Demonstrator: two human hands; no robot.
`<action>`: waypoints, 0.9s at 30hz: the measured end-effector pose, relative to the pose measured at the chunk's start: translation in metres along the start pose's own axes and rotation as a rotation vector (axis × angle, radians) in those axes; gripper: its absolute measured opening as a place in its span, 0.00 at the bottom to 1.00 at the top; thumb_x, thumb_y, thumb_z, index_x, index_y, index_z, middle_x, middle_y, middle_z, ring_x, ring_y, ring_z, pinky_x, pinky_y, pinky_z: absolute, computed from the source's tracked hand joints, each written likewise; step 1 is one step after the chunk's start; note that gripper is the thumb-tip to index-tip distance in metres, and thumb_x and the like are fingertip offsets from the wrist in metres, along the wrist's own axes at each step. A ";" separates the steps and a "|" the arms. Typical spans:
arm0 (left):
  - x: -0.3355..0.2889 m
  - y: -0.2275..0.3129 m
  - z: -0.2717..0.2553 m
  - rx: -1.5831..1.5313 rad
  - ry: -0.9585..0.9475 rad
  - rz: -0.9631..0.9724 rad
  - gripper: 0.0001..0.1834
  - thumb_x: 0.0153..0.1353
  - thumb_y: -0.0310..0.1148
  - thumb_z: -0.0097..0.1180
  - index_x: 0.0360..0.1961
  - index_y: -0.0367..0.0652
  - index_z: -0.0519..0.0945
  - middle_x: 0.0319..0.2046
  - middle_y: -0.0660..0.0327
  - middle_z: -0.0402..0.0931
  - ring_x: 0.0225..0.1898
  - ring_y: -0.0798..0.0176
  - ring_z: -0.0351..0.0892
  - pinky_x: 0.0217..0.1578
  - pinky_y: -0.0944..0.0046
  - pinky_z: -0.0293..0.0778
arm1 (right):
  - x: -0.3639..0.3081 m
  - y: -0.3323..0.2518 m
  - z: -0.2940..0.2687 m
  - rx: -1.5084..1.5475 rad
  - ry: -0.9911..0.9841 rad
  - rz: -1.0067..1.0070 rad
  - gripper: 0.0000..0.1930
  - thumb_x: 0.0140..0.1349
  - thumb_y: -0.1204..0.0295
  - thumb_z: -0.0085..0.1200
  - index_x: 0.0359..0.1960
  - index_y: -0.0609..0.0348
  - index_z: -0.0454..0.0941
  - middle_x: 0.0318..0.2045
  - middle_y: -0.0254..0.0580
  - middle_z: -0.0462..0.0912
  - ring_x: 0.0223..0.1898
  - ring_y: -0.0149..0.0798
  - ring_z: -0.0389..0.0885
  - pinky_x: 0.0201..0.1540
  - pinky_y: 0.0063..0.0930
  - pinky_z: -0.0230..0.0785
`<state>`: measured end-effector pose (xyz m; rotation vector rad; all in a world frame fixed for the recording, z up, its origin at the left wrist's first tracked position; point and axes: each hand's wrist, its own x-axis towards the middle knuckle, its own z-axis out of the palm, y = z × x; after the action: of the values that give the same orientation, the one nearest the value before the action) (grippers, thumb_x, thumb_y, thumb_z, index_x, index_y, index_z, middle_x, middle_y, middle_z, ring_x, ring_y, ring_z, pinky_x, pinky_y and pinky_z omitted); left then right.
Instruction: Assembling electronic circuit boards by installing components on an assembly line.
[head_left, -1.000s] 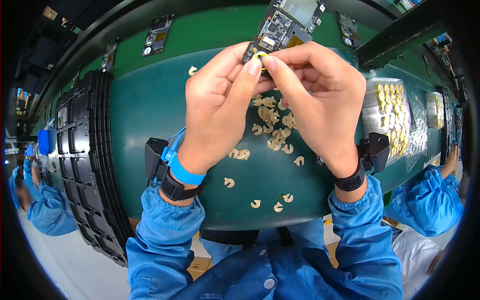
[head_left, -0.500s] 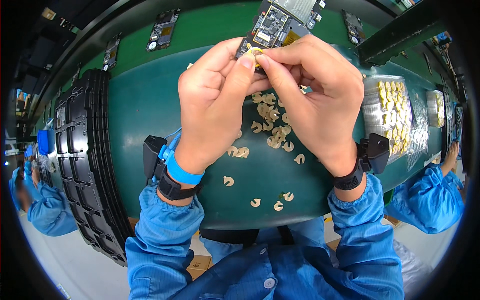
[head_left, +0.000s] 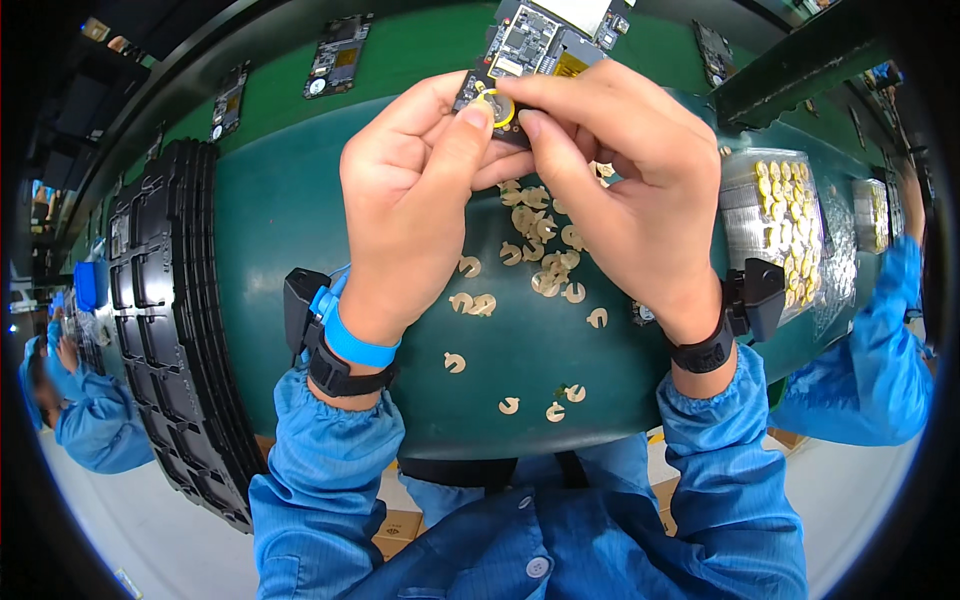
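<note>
Nearest: the person's blue coat (head_left: 525, 540), its gathered cuffs below both wrists. Left wrist: bright blue strap (head_left: 358, 345) above a black band with a black box; right wrist, a similar black band and box (head_left: 762, 300).

Green bench (head_left: 330, 230) beyond. Notched cream discs (head_left: 530, 220) lie loose on it, a few singles toward the near edge, the main cluster between the forearms. Some overlap.

Left of these, a long stack of black compartment trays (head_left: 165, 300). Right, past the right wrist, a clear tray (head_left: 740, 215) bearing rows of yellow-rimmed round pieces.

Hands meet over the bench's far part. Left hand (head_left: 410, 180): grip closed on a dark circuit board (head_left: 525, 45), fingers behind, thumb tip against a yellow-rimmed disc (head_left: 502, 110) at the board's near end. Right hand (head_left: 630, 170): thumb and forefinger parted, forefinger tip by the disc's upper edge, thumb at the board's right side; cannot tell whether this grip has hold of either. Board tilted, far end leaning right.

Farther: a green strip (head_left: 420, 45) with more boards (head_left: 338, 55) spaced along it; a dark beam (head_left: 800, 75) at right. Blue-sleeved co-workers at both rims.
</note>
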<state>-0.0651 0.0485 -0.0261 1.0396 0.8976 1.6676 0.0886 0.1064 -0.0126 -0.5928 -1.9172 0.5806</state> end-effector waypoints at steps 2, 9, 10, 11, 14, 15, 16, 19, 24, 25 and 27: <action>0.001 0.000 0.001 -0.006 -0.004 -0.004 0.16 0.77 0.25 0.45 0.59 0.23 0.74 0.50 0.46 0.83 0.47 0.53 0.89 0.52 0.55 0.87 | 0.000 0.003 -0.001 -0.065 -0.014 -0.072 0.15 0.58 0.86 0.63 0.46 0.60 0.89 0.26 0.35 0.78 0.26 0.26 0.76 0.27 0.20 0.66; 0.000 0.001 0.000 -0.028 -0.018 -0.015 0.16 0.77 0.25 0.48 0.59 0.23 0.75 0.51 0.47 0.83 0.47 0.56 0.89 0.52 0.59 0.87 | 0.000 0.000 0.000 -0.083 -0.018 -0.080 0.16 0.57 0.86 0.63 0.46 0.58 0.90 0.26 0.37 0.78 0.25 0.30 0.76 0.28 0.23 0.68; 0.000 0.001 0.001 -0.026 -0.019 -0.010 0.16 0.77 0.25 0.48 0.59 0.23 0.75 0.51 0.47 0.83 0.47 0.56 0.89 0.52 0.59 0.87 | 0.000 0.000 0.000 -0.108 -0.020 -0.093 0.17 0.57 0.86 0.63 0.47 0.57 0.90 0.26 0.37 0.78 0.25 0.31 0.76 0.28 0.24 0.68; -0.001 0.002 0.001 -0.037 -0.011 -0.016 0.16 0.77 0.24 0.49 0.59 0.24 0.75 0.52 0.47 0.83 0.47 0.56 0.89 0.52 0.60 0.86 | 0.000 -0.001 0.000 -0.133 -0.022 -0.105 0.17 0.57 0.86 0.63 0.47 0.57 0.90 0.26 0.37 0.78 0.25 0.31 0.76 0.28 0.25 0.68; -0.001 0.002 0.002 -0.048 -0.006 -0.023 0.15 0.77 0.24 0.49 0.58 0.24 0.75 0.52 0.47 0.82 0.48 0.58 0.88 0.52 0.61 0.86 | -0.002 0.001 0.002 -0.116 -0.006 -0.118 0.18 0.57 0.86 0.63 0.48 0.57 0.90 0.26 0.37 0.78 0.24 0.32 0.76 0.28 0.25 0.67; -0.001 0.002 0.002 -0.047 -0.008 -0.025 0.15 0.77 0.24 0.49 0.59 0.24 0.75 0.52 0.48 0.82 0.48 0.58 0.88 0.52 0.62 0.86 | -0.001 0.000 0.002 -0.116 -0.006 -0.121 0.18 0.57 0.86 0.63 0.48 0.57 0.90 0.26 0.37 0.78 0.24 0.32 0.76 0.28 0.25 0.67; -0.001 0.002 0.002 -0.047 -0.008 -0.025 0.15 0.77 0.24 0.49 0.59 0.24 0.75 0.52 0.48 0.82 0.48 0.58 0.88 0.52 0.62 0.86 | -0.002 -0.001 0.002 -0.130 -0.003 -0.121 0.18 0.57 0.86 0.62 0.48 0.57 0.90 0.26 0.37 0.78 0.24 0.32 0.76 0.27 0.25 0.67; -0.001 0.002 0.002 -0.069 -0.003 -0.041 0.15 0.77 0.24 0.48 0.58 0.25 0.75 0.52 0.48 0.82 0.48 0.58 0.88 0.52 0.62 0.85 | -0.002 -0.001 0.005 -0.145 0.007 -0.130 0.18 0.56 0.86 0.62 0.48 0.57 0.89 0.26 0.37 0.78 0.24 0.32 0.76 0.26 0.24 0.67; 0.001 0.000 -0.001 -0.158 0.006 -0.072 0.13 0.77 0.24 0.47 0.56 0.26 0.76 0.51 0.50 0.83 0.47 0.58 0.88 0.51 0.62 0.85 | -0.003 -0.001 0.004 -0.166 -0.049 -0.136 0.15 0.56 0.85 0.62 0.47 0.63 0.86 0.30 0.43 0.78 0.29 0.44 0.80 0.32 0.34 0.75; 0.001 0.000 -0.001 -0.158 0.003 -0.068 0.13 0.77 0.24 0.47 0.56 0.26 0.76 0.51 0.50 0.83 0.47 0.58 0.88 0.51 0.62 0.85 | -0.003 0.000 0.004 -0.148 -0.051 -0.130 0.15 0.57 0.85 0.62 0.47 0.63 0.86 0.30 0.43 0.78 0.28 0.43 0.79 0.31 0.33 0.74; 0.002 0.000 0.000 -0.069 0.031 -0.052 0.13 0.77 0.25 0.46 0.55 0.26 0.76 0.49 0.50 0.83 0.47 0.58 0.88 0.51 0.61 0.86 | -0.002 0.000 0.004 -0.131 -0.049 -0.131 0.16 0.57 0.86 0.62 0.47 0.63 0.86 0.30 0.43 0.77 0.28 0.41 0.79 0.30 0.31 0.73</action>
<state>-0.0660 0.0504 -0.0256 0.9389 0.8735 1.6636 0.0853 0.1044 -0.0159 -0.5346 -2.0350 0.3911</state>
